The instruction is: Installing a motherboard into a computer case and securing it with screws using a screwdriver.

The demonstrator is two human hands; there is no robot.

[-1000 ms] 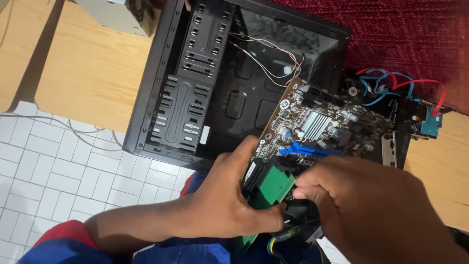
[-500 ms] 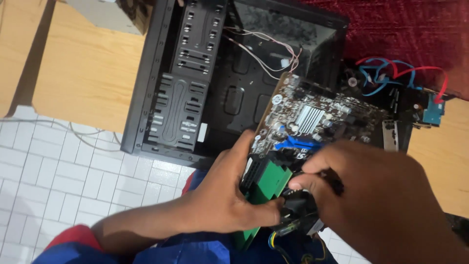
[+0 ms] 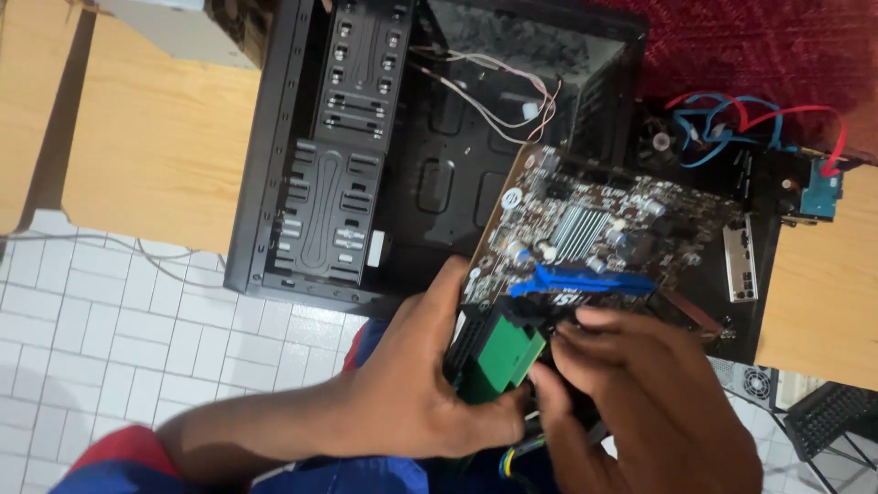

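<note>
Here's the left hand (image 3: 416,393), wrapped firmly around the near edge of the brown motherboard (image 3: 594,238), thumb up along the board's left corner, fingers curled under a green card (image 3: 501,352) that sits at that same edge. The right hand (image 3: 640,402) comes in from the lower right, fingertips (image 3: 572,340) pinched together on a dark connector just beside the green card, right under the blue slot (image 3: 581,282); exactly what those fingers grip is hard to tell, as the spot is shadowed. The motherboard is tilted, held up over the open black computer case (image 3: 366,174), its silver heatsink (image 3: 578,224) facing up. Thin pink and white wires (image 3: 498,87) trail across the inside of the case. Beyond the board, red and blue cables (image 3: 732,123) loop on the wooden table (image 3: 155,137), and white floor tiles (image 3: 101,348) show below left.
</note>
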